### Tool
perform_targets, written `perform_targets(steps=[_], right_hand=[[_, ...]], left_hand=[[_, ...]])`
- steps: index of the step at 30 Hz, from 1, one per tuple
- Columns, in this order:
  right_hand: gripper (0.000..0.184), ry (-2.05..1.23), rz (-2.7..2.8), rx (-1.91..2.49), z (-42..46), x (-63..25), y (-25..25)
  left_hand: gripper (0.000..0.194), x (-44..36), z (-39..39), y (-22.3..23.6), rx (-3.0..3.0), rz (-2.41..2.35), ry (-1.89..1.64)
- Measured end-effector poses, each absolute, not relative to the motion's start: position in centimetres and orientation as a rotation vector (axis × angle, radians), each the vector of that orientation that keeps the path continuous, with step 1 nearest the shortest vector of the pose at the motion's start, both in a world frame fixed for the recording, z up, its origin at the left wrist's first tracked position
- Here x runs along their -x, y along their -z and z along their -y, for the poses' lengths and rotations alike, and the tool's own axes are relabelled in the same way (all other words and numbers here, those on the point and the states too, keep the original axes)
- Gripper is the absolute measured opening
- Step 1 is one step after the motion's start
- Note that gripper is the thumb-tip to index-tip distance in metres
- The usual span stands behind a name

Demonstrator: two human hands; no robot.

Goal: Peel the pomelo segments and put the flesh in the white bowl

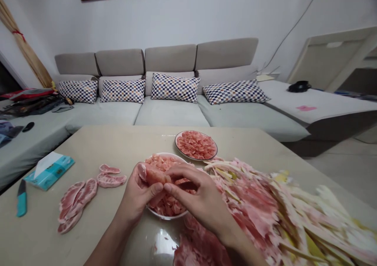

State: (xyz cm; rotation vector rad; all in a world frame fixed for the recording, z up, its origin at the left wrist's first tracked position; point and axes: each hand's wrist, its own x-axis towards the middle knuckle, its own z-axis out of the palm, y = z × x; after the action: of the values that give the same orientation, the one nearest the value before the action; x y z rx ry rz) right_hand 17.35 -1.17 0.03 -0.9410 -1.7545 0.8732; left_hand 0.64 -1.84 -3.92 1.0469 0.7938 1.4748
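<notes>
Above a white bowl (pixel 168 217) heaped with pink pomelo flesh, my two hands meet around a peeled pomelo segment (pixel 156 175). My left hand (pixel 134 195) wraps the segment from the left, thumb on its near side. From the right, my right hand (pixel 202 193) pinches it with thumb and fingers; the thumbs almost touch. Part of the bowl is hidden behind the hands. Behind it, a dark-rimmed plate (pixel 216 150) carries more flesh pieces. Several unpeeled segments (pixel 77 203) lie on the table to the left, with smaller ones (pixel 111 180) nearer the bowl.
A large pile of pomelo rind and membranes (pixel 294 215) covers the table's right side. On the left lie a tissue pack (pixel 51 172) and a knife with a teal handle (pixel 21 204). A grey sofa (pixel 171 113) with checked cushions stands beyond the table (pixel 132 140).
</notes>
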Motion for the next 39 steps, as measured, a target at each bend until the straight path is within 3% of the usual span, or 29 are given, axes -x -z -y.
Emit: perform_targets(steps=[5,14,21,27,33,39], right_hand=[[0.010,-1.013,1.689,0.930,0.8,-17.7,0.2],[0.021,-1.252,1.438,0.933,-0.8,-18.2,1.2],[0.029,-0.870,1.732,1.044,-0.7,-18.6,0.9],[0.032,-0.802,1.791,0.965,-0.1,-17.6,0.5],[0.010,-0.873,1.784,0.872,-0.2,-17.7,0.6],[0.009,-0.884,1.742,0.933,-0.1,-17.9,0.4]], left_hand=[[0.036,-0.7,1.8,3.9,-0.985,-0.789,-1.491],[0.045,-0.6,1.5,3.5,-0.860,-0.800,-1.536],[0.042,-0.7,1.2,3.9,-0.857,-0.898,-1.598],[0.042,-0.7,1.3,4.2,-0.923,-0.862,-1.533],[0.045,-0.5,1.5,4.1,-0.966,-0.775,-1.425],[0.045,-0.6,1.6,3.6,-0.918,-0.765,-1.416]])
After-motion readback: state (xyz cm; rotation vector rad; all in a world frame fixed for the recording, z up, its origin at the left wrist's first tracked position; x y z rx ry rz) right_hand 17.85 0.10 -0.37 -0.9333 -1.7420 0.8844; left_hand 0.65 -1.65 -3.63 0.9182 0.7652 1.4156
